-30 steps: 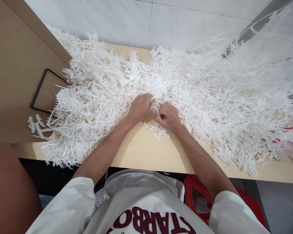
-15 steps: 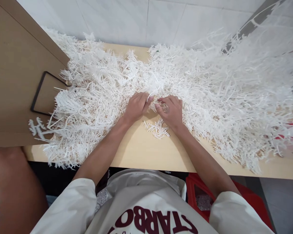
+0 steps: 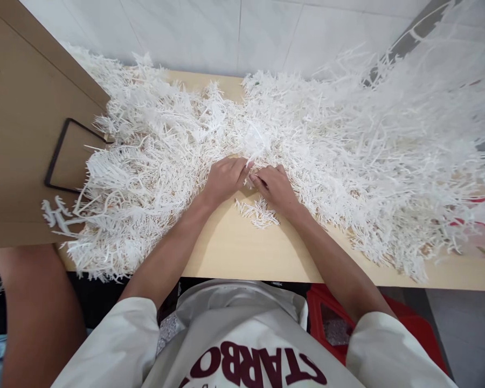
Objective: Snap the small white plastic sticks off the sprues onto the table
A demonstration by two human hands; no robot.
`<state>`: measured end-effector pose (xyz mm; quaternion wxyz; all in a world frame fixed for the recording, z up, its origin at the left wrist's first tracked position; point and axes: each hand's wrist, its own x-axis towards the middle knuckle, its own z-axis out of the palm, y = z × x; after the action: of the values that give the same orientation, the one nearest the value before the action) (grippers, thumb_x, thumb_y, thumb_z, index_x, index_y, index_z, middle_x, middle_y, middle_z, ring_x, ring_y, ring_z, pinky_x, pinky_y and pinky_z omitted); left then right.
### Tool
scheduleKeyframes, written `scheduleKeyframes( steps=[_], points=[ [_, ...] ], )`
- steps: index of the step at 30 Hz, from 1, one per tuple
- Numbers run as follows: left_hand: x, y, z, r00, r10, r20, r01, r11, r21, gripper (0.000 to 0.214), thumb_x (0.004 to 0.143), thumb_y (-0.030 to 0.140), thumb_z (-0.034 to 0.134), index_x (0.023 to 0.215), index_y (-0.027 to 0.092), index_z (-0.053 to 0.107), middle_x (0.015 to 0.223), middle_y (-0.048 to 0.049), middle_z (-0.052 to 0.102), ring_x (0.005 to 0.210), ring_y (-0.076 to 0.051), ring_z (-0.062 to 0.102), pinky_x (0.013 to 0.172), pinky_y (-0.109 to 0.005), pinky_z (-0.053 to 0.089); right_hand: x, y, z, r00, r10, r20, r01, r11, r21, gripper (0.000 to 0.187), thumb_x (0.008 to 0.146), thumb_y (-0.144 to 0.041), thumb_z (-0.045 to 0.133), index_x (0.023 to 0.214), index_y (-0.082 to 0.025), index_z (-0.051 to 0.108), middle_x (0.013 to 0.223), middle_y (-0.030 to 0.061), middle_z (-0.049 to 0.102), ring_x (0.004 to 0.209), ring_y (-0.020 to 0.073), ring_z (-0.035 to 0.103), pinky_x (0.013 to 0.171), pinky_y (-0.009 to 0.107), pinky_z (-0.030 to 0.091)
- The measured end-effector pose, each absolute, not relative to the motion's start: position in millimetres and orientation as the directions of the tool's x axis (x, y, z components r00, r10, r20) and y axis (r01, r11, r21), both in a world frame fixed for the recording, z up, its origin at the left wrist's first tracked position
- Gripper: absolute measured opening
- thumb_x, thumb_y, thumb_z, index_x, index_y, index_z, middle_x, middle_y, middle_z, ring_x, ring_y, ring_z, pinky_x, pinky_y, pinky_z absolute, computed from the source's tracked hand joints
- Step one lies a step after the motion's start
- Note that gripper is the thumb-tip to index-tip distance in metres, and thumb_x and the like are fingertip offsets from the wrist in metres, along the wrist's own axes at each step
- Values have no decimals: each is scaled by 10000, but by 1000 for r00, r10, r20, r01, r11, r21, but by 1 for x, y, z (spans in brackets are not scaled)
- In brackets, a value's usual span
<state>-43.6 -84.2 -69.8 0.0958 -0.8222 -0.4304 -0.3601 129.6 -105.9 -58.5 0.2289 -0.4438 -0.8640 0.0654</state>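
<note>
My left hand point(image 3: 225, 178) pinches a white piece point(image 3: 256, 143) mid-table; I cannot tell whether my right hand point(image 3: 275, 186) grips it. White strands point(image 3: 339, 151) heap left and right on the pale table point(image 3: 226, 248), below the far tiled wall point(image 3: 267, 32).

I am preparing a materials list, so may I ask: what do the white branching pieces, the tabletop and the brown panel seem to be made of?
White branching pieces: probably plastic, matt; the thin prongs look moulded. Tabletop: wood or laminate, smooth; its even pale beige does not settle which. Brown panel: perhaps cardboard, dull; a fold-like line follows its edge.
</note>
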Motion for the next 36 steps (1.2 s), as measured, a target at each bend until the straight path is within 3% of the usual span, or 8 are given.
scheduleKeyframes(
  steps=[6,12,23,27,31,33,36],
  points=[
    [-43,-81,-75,340,613,713,832,-550,77,312,957,275,393,670,182,471,555,-5,551,517,-115,468,543,-272,268,125,-103,-60,-564,682,465,679,704,-209,331,967,-274,332,656,-215,427,620,11,501,651,155,431,685,313,332],
    [-33,-85,-72,301,516,802,869,-494,-8,287,929,215,438,644,186,462,529,6,522,512,-119,452,576,-286,289,126,-98,-66,-502,585,637,707,702,-87,315,925,-203,391,611,-221,372,564,-7,440,600,141,381,625,308,321],
    [-22,-91,-76,240,537,809,860,-503,79,318,959,260,391,658,187,461,515,10,493,495,-120,442,567,-298,254,129,-99,-68,-433,448,782,691,723,-32,306,886,-171,458,625,-229,310,562,-23,369,592,136,336,590,313,297],
    [-25,-85,-79,181,635,751,866,-465,183,362,969,324,361,655,188,480,501,1,490,481,-119,429,547,-299,239,128,-103,-68,-432,460,776,682,730,-53,307,894,-180,434,622,-229,302,560,-24,347,582,137,323,583,320,280],
    [-34,-77,-75,-77,792,606,881,-231,413,472,981,438,259,663,187,501,457,8,444,420,-112,349,509,-295,183,127,-112,-66,-463,412,784,594,801,-70,290,873,-150,432,626,-228,303,559,-27,346,576,135,320,580,312,278],
    [-36,-77,-72,36,793,608,879,-315,358,484,976,460,258,678,181,518,481,-4,477,450,-115,395,517,-290,208,125,-114,-65,-422,457,783,601,788,-136,267,878,-151,444,643,-225,342,571,-28,379,592,134,352,602,305,299],
    [-36,-80,-69,207,742,637,852,-457,255,477,974,449,276,662,176,511,511,-17,511,504,-118,453,543,-284,254,123,-113,-62,-255,630,734,685,654,-323,137,912,-208,455,781,-220,492,682,-13,517,706,145,477,714,315,357]
  ],
)
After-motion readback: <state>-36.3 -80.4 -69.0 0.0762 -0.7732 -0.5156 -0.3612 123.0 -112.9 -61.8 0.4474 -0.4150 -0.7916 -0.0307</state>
